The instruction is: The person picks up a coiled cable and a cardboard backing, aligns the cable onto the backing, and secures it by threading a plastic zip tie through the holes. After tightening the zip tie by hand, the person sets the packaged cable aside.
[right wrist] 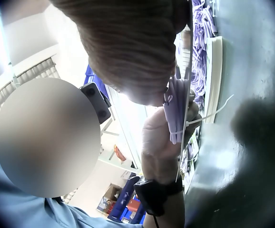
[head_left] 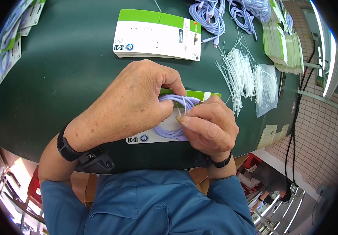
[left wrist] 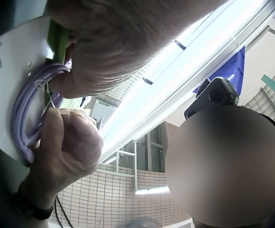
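Note:
A lavender cable coil point(head_left: 169, 131) lies against a white and green backing card point(head_left: 153, 137) low in the head view. My left hand point(head_left: 133, 102) holds the coil and card, its thumb and forefinger curled at the coil's upper part. A thin white cable tie point(head_left: 184, 105) loops over the cable there. With thumb and forefinger my right hand point(head_left: 214, 127) pinches at the tie's end. The right wrist view shows the card edge-on, with another tie tail point(right wrist: 218, 112) sticking out behind it and the coiled cable point(right wrist: 176, 107) in front.
A stack of printed cards point(head_left: 157, 35) lies ahead on the green table point(head_left: 71, 58). Loose white cable ties point(head_left: 239, 74), a bag of ties point(head_left: 266, 90) and lavender cables point(head_left: 212, 17) are at the right. Carded cables point(head_left: 10, 58) lie far left.

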Action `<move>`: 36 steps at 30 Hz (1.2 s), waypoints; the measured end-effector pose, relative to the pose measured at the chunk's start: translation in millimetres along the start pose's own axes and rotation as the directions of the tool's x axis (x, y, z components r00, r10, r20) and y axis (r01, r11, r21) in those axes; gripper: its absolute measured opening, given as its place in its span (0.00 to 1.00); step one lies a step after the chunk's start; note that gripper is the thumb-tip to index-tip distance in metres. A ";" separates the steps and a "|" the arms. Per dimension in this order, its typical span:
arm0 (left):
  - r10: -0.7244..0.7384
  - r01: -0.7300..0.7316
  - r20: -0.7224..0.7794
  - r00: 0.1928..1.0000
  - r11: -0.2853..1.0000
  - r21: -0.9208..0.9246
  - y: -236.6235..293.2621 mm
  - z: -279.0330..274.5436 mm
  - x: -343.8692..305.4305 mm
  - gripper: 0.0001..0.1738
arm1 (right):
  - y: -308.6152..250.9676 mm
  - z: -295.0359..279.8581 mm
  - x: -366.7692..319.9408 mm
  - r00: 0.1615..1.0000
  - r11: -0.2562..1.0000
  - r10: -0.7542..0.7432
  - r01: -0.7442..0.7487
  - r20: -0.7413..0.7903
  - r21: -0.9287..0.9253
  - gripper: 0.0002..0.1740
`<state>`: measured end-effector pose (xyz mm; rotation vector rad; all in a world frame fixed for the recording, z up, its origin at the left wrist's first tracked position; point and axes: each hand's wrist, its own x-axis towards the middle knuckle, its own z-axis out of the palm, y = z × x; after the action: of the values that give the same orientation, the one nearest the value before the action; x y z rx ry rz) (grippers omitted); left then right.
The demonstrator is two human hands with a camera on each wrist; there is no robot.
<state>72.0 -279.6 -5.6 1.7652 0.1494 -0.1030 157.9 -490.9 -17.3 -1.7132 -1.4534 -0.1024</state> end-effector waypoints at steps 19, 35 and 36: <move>-0.090 0.093 0.052 0.995 0.995 -0.048 -0.7 -1.0 2.9 0.15 | 1.3 1.4 -0.3 1.000 1.000 0.022 -0.022 0.006 0.003 0.17; 0.097 -0.094 -0.056 0.994 0.994 0.057 3.7 1.4 -1.2 0.16 | 11.2 -33.9 3.8 0.947 0.979 0.205 -0.202 -0.248 0.035 0.10; 0.037 -0.037 -0.030 0.999 0.999 0.013 8.0 -0.2 -2.2 0.17 | 14.9 -39.8 1.7 0.941 0.978 0.208 -0.206 -0.267 0.036 0.10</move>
<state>71.0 -281.0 2.5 1.7818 0.1381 -0.0508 188.6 -514.3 0.3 -1.7595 -1.0677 -0.2078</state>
